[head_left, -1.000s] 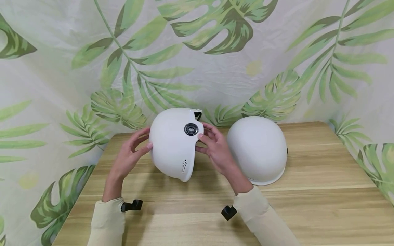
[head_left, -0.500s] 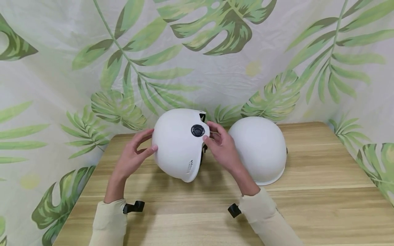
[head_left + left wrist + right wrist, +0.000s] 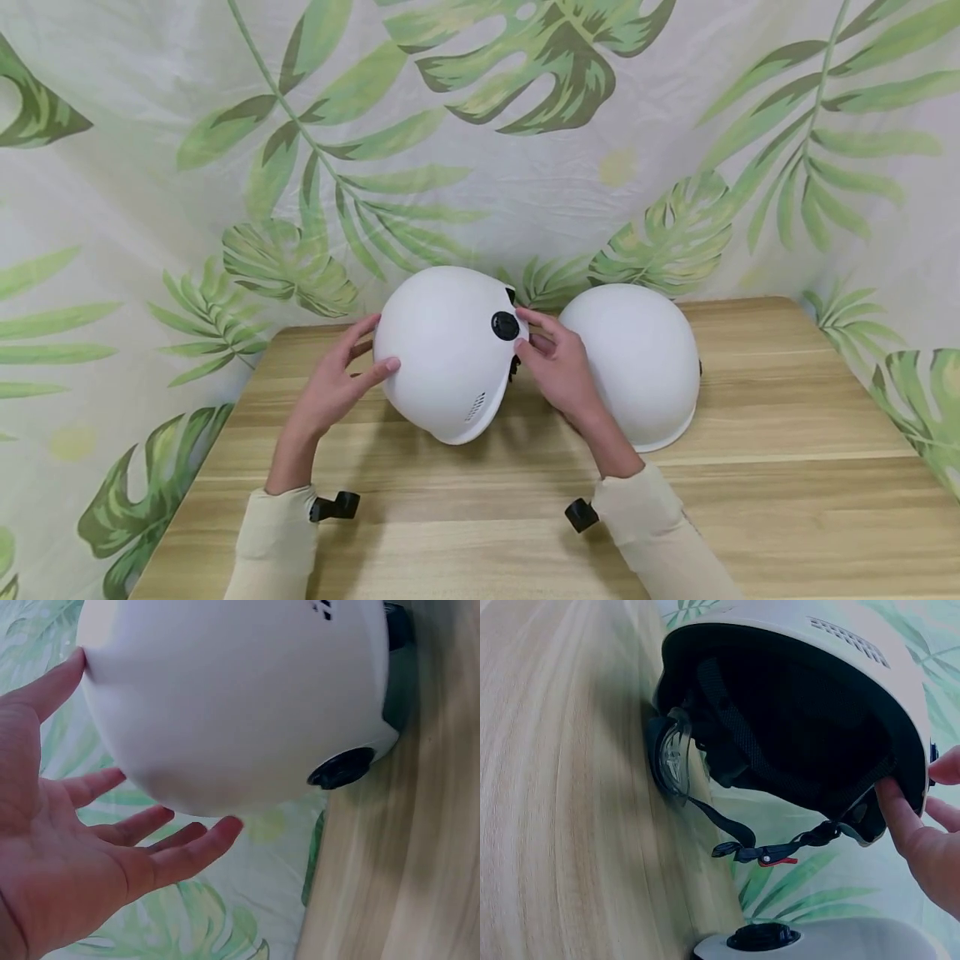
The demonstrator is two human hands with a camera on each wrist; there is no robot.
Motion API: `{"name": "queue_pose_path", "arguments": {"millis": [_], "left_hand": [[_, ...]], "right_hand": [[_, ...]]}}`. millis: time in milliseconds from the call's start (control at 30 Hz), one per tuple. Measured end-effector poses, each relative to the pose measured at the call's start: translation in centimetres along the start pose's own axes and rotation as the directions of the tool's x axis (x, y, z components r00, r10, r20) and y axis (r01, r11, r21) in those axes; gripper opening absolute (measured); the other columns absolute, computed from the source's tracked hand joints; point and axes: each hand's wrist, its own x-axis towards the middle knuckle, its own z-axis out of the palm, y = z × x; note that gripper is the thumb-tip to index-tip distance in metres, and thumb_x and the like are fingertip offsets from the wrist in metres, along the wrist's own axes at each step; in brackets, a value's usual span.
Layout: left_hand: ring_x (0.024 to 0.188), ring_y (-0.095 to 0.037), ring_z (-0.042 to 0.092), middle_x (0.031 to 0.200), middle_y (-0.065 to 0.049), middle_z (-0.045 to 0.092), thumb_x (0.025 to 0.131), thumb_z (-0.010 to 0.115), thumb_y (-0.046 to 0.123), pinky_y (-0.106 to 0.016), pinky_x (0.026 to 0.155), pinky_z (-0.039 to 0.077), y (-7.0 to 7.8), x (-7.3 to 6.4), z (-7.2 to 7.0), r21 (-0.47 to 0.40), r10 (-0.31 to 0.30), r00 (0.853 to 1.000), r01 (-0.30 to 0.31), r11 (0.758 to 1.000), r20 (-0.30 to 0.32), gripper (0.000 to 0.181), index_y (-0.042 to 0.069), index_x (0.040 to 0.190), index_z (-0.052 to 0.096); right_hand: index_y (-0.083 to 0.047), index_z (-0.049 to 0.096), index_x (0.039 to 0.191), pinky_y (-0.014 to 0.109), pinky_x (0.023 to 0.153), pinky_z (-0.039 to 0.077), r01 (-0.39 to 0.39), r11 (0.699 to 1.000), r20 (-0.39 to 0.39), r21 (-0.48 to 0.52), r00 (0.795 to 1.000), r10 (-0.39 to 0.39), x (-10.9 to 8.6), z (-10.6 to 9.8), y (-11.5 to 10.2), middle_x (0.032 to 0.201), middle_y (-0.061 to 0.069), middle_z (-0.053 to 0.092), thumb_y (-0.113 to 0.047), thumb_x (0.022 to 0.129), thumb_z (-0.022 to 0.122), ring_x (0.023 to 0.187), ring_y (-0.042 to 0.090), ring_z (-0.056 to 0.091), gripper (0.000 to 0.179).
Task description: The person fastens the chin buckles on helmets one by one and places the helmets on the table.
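A white helmet (image 3: 442, 358) is tilted above the left half of the table, its opening turned to the right. My left hand (image 3: 341, 379) rests its thumb and fingertips on the smooth crown, the fingers spread and fairly straight. On the opposite side my right hand (image 3: 558, 362) pinches the rim beside the round black knob (image 3: 505, 326). In the right wrist view, the dark lining (image 3: 795, 727) shows. A black chin strap (image 3: 761, 851) with a red tab dangles from it, and a clear piece (image 3: 675, 754) sits near the tabletop.
A second white helmet (image 3: 633, 367) stands dome up on the wooden table (image 3: 787, 517), just right of my right forearm. Behind the table hangs a leaf-patterned cloth (image 3: 525, 192). Black wrist mounts (image 3: 581, 515) stick out from both sleeves.
The helmet has shifted a little to the right and turned, so its knob faces further right. Both hands have moved right along with it. The second helmet has stayed put.
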Motion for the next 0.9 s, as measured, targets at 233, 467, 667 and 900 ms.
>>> {"name": "queue_pose_path", "arguments": {"millis": [233, 467, 667, 900], "left_hand": [[0.15, -0.047, 0.04, 0.17, -0.012, 0.031, 0.098, 0.078, 0.038, -0.062, 0.098, 0.056, -0.5, 0.3, 1.0, -0.043, -0.064, 0.998, 0.064, 0.997, 0.01, 0.087, 0.024, 0.169, 0.029], [0.148, -0.05, 0.041, 0.171, -0.015, 0.026, 0.099, 0.077, 0.035, -0.06, 0.093, 0.059, -0.4, 0.4, 1.5, -0.117, -0.082, 0.996, 0.085, 0.989, 0.037, 0.089, 0.027, 0.17, 0.023], [0.15, -0.048, 0.039, 0.172, -0.013, 0.025, 0.098, 0.079, 0.034, -0.06, 0.095, 0.058, -0.2, 0.3, 1.1, -0.102, -0.096, 0.995, 0.099, 0.99, 0.031, 0.091, 0.028, 0.17, 0.023], [0.152, -0.05, 0.036, 0.173, -0.013, 0.026, 0.094, 0.083, 0.038, -0.066, 0.098, 0.054, -0.1, -0.1, -0.3, 0.031, -0.103, 0.995, 0.103, 0.994, -0.003, 0.097, 0.023, 0.17, 0.026]], "right_hand": [[-0.01, 0.063, 0.146, 0.023, 0.078, 0.054, -0.061, 0.99, -0.031, -0.125, 0.998, 0.058, 0.0, -0.8, 0.0, 0.133, 0.018, 0.07, -0.008, 0.098, 0.067, 0.122, 0.027, 0.07, 0.048], [-0.006, 0.062, 0.145, 0.041, 0.106, 0.055, -0.042, 0.976, -0.018, -0.213, 0.999, 0.039, 0.0, -1.0, 0.0, 0.142, 0.017, 0.062, -0.011, 0.098, 0.071, 0.127, 0.031, 0.066, 0.049], [-0.009, 0.061, 0.147, 0.046, 0.109, 0.053, -0.053, 0.963, 0.006, -0.265, 0.998, 0.056, -0.1, -0.9, 0.2, 0.144, 0.016, 0.061, -0.017, 0.096, 0.077, 0.131, 0.035, 0.064, 0.054], [-0.006, 0.061, 0.147, 0.04, 0.104, 0.056, -0.101, 0.956, 0.072, -0.274, 0.99, 0.125, 0.2, 0.1, 1.3, 0.141, 0.019, 0.063, -0.021, 0.095, 0.08, 0.128, 0.035, 0.067, 0.058]]}}
